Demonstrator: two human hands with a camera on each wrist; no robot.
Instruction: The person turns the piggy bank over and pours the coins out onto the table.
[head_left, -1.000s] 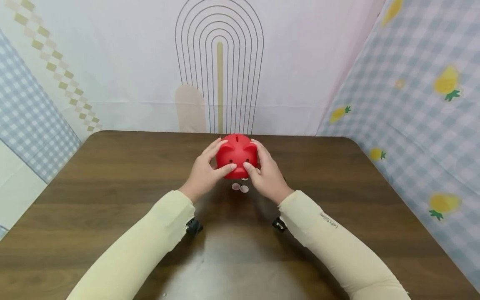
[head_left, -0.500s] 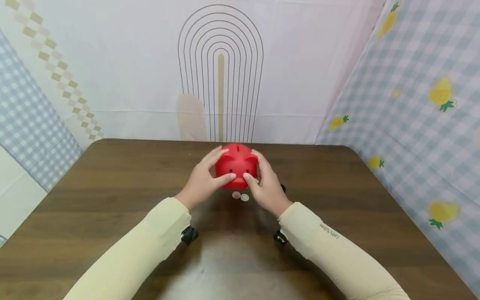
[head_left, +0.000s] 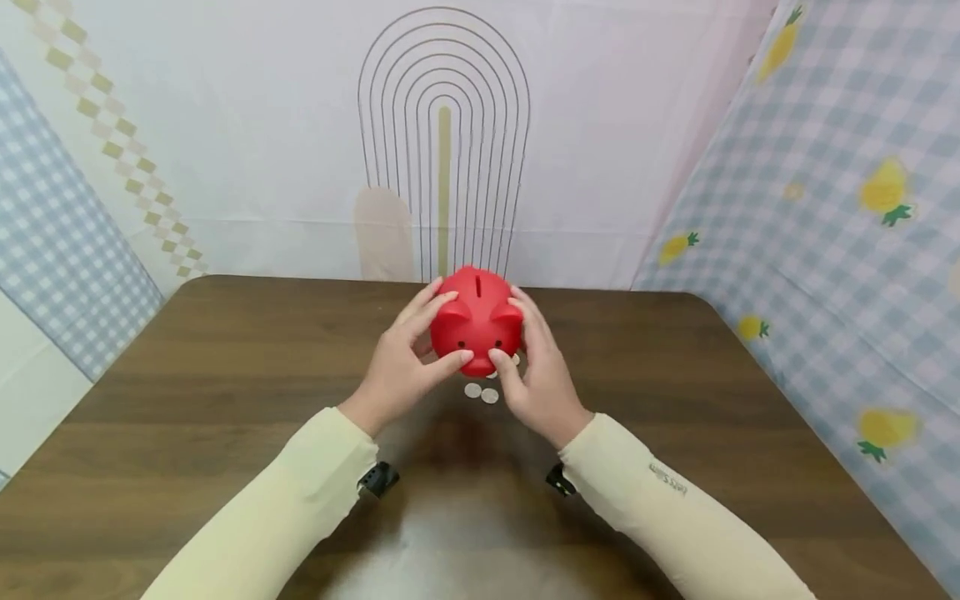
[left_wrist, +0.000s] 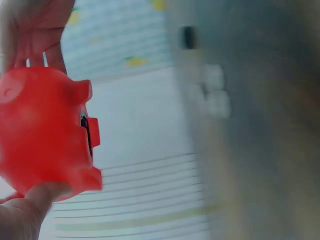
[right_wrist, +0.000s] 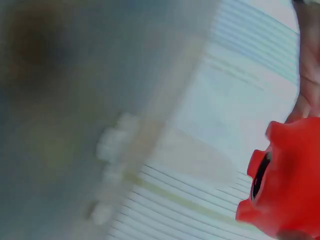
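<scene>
Head view: red piggy bank (head_left: pixel 478 321) held clear of the wooden table (head_left: pixel 262 417)

We see the left hand (head_left: pixel 397 362) and the right hand (head_left: pixel 543 377) curved round opposite sides of the piggy bank, fingers partly bent along its flanks, thumbs on its face beside the snout (head_left: pixel 477 365). We judge that so even a grip keeps it level and less apt to tip. It is upright: the coin slot (head_left: pixel 478 287) is on top, and in the left wrist view its feet (left_wrist: pixel 94 132) point down with a gap beneath, so the hands alone bear its weight. Between the feet we find a dark patch (left_wrist: pixel 86 125); hole or plug, we cannot tell. Several coins (head_left: pixel 472 390) lie on the table, two in front of the piggy bank, others partly hidden by it; presumably they were set near it as a pair. On its right-hand side lies a small dark object (left_wrist: pixel 188 37), too blurred to name.
</scene>
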